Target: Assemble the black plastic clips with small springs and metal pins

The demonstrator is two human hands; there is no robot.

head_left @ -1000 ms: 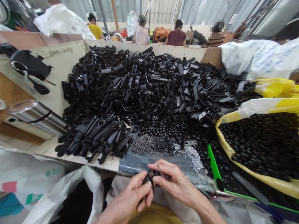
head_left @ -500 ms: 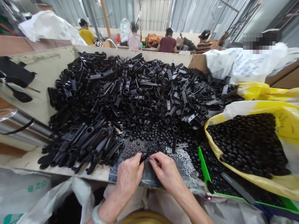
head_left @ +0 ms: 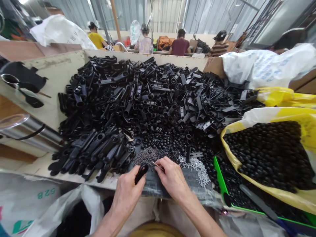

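My left hand [head_left: 128, 186] is closed around a black plastic handle part [head_left: 141, 171], its rounded end pointing up. My right hand [head_left: 170, 172] pinches a thin pale stick [head_left: 158, 166]. The tip of that stick is at the near edge of a heap of tiny grey-brown pieces [head_left: 146, 155], which look like small springs. A gap separates the two hands. Small silver pins [head_left: 201, 171] are spread to the right of my right hand. Finished-looking black handles [head_left: 96, 151] lie in a stack left of my left hand.
A large heap of black plastic parts [head_left: 138, 89] fills the bench behind. On the right are a yellow-white sack of black balls [head_left: 266, 148] and a green-edged tray [head_left: 221, 177]. A steel flask [head_left: 32, 131] lies at the left. Several people sit farther back.
My hands have drawn apart. The left has moved left and slightly down with the black part; the right has brought the stick's tip away from it, up to the grey-brown heap.
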